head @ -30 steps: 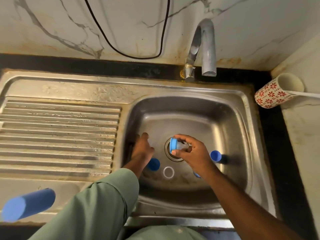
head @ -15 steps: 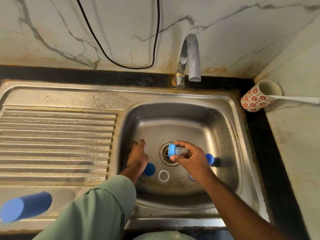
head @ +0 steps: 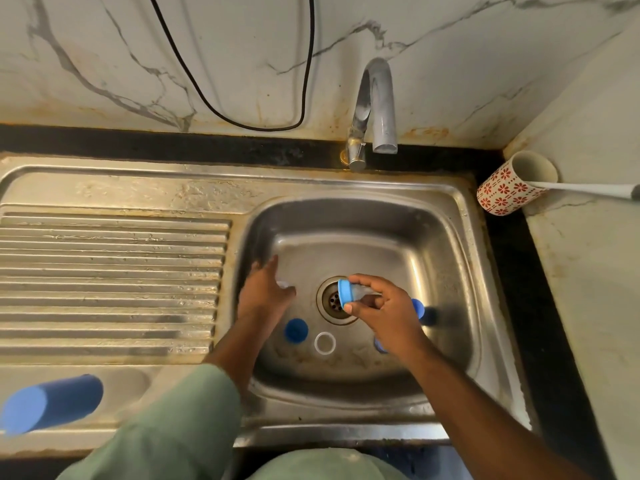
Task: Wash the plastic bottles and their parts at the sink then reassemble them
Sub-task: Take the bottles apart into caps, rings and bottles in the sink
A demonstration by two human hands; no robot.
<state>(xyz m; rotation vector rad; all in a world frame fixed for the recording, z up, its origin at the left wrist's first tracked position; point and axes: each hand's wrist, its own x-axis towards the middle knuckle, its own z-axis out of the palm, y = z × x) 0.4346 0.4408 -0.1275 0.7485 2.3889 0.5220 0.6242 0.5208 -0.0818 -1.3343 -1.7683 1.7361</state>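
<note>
Bottle part point(head: 351, 295), blue collar with clear plastic piece, pinched over drain point(head: 335, 300) by right hand point(head: 384, 308). Looks light, stiff, likely slick when wet; best held at collar rim. Left hand point(head: 265, 294) reaching low in sink point(head: 460, 271); whether it holds anything, cannot tell. Loose blue cap point(head: 296, 330) and white ring point(head: 325, 343) on basin floor.

Right hand point(head: 384, 306) pinches small clear bottle with blue cap point(head: 349, 293) over the drain point(head: 335, 299). Left hand point(head: 265, 294) left of drain, fingers straight, something clear under it. Blue cap point(head: 296, 330) and white ring point(head: 325, 342) lie on the sink point(head: 450, 271) floor just in front of drain.
</note>
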